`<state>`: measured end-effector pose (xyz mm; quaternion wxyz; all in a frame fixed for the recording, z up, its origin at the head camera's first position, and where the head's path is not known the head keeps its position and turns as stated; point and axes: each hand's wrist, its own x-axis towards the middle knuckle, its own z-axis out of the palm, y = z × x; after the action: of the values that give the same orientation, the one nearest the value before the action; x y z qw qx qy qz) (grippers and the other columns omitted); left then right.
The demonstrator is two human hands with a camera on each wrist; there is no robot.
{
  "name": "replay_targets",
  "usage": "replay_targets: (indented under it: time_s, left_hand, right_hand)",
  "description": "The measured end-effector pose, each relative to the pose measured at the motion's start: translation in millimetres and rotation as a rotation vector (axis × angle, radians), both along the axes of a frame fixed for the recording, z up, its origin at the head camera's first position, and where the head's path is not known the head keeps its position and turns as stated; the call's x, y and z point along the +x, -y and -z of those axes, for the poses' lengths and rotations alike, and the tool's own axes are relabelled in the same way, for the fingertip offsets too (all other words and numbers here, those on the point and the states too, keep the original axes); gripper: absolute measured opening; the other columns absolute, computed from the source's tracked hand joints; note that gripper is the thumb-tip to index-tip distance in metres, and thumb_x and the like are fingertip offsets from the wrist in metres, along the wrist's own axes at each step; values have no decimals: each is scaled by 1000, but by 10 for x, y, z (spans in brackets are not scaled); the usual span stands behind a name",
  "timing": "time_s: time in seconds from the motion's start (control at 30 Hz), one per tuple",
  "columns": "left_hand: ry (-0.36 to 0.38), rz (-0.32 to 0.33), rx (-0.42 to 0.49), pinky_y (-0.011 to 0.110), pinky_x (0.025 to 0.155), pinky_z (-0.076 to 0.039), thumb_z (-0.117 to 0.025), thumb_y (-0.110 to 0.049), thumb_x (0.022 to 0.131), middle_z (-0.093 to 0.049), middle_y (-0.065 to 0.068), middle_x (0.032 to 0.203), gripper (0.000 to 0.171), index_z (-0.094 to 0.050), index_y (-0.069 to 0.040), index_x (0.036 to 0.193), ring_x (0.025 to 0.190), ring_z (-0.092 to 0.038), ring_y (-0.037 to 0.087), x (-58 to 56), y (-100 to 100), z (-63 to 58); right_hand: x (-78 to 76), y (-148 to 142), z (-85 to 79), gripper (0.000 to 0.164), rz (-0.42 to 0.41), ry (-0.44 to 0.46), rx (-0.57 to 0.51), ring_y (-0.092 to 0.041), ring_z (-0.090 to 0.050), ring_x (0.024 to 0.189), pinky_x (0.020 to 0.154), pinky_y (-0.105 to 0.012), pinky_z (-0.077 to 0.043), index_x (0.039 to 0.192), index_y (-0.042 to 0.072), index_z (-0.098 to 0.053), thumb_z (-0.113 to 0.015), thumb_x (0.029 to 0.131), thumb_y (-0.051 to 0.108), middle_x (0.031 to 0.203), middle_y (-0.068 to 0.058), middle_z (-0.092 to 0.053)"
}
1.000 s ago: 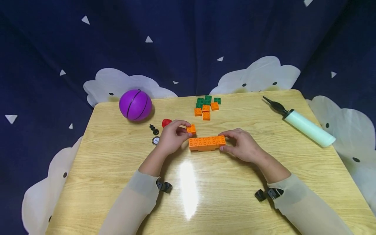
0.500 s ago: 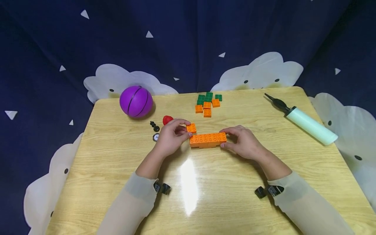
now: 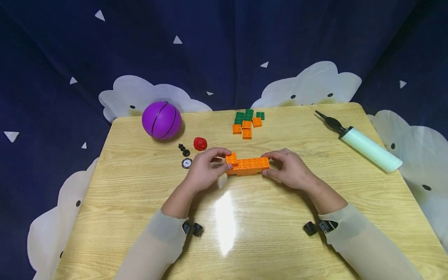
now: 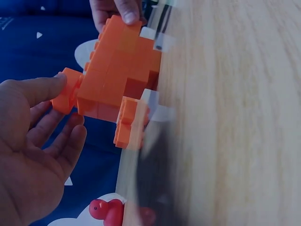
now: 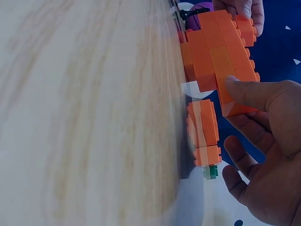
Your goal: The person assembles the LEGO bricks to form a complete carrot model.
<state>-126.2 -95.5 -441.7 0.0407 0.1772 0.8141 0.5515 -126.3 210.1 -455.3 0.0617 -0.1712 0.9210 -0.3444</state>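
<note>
Between thumb and fingers my left hand (image 3: 204, 169) pinches a small orange building brick (image 3: 231, 158). This brick sits at the left end of the studded top of a long orange brick structure (image 3: 247, 167); in the left wrist view it looks slightly tilted there, and I cannot tell whether it is pressed down fully. The structure (image 4: 110, 70) is several joined bricks, narrower at its base. At its right end my right hand (image 3: 289, 169) grips it, with the thumb on the near side in the right wrist view and the other fingers partly hidden behind.
Loose orange bricks (image 3: 246, 134) and green bricks (image 3: 239, 118) lie at the back. Left of the hands are a red rubber duck (image 3: 200, 144), a black chess pawn-like piece (image 3: 184, 150) and a poker chip (image 3: 187, 163). A purple ball (image 3: 161, 120) and hand pump (image 3: 371, 149) flank them.
My left hand has moved the small brick right, from beside and behind the structure to on top of its left end. The right hand keeps its grip. More of the duck shows.
</note>
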Motion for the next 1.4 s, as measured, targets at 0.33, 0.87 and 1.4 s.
replay_targets:
  time_s: [0.33, 0.87, 1.4]
  left_hand:
    - [-4, 40, 5, 42, 104, -53, -81, -12, 92, -72, -6, 120, 30, -72, -17, 120, 116, -65, 14, 22, -32, 65]
    - [4, 34, 18, 41, 100, -56, -82, -12, 91, -70, -10, 122, 29, -75, -21, 118, 118, -64, 11, 39, -17, 84]
    - [5, 59, 6, 43, 99, -56, -82, -16, 92, -70, -11, 123, 30, -75, -22, 119, 116, -64, 13, 14, -49, 104]
  right_hand:
    - [-6, 1, 16, 47, -2, 3, 0, -27, -60, 115, 99, -52, -48, 130, 17, -72, -87, 87, 26, 126, -6, -69]
    - [0, 13, -1, 47, -3, -5, 2, -27, -60, 114, 97, -52, -48, 130, 17, -72, -87, 87, 27, 125, -6, -69]
    - [5, 9, -8, 47, 6, 5, 3, -28, -59, 116, 99, -53, -48, 130, 16, -71, -87, 87, 27, 126, -7, -69]
